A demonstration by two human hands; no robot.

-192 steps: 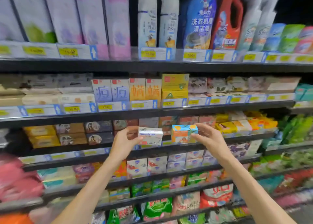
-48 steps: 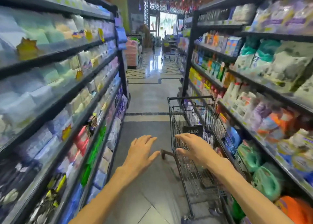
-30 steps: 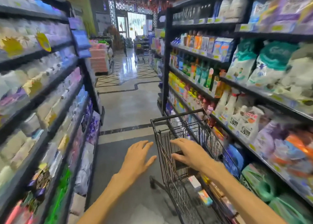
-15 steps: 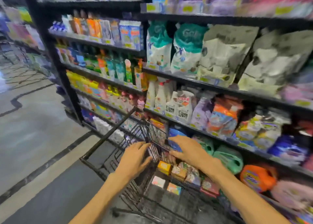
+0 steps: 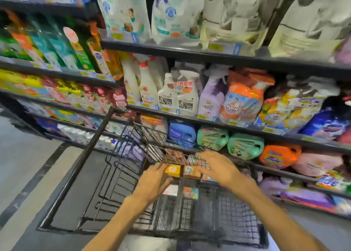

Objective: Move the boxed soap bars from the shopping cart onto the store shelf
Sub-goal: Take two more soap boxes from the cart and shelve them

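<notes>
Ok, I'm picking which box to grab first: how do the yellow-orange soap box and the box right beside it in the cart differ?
The yellow-orange box is plain with a pale round mark; the box beside it is tan with a multicolored picture. The left hand reaches the yellow-orange one; the right hand hovers by the tan one. Both are small cartons in the shopping cart.

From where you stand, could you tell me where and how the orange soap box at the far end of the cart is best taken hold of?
Pinch the orange soap box across its two short ends, coming down from above. It lies in the cart with a second box tight against its right side, so only the top is freely reachable. The left hand is already beside it, fingers extended, and seems the natural one to use.
</notes>
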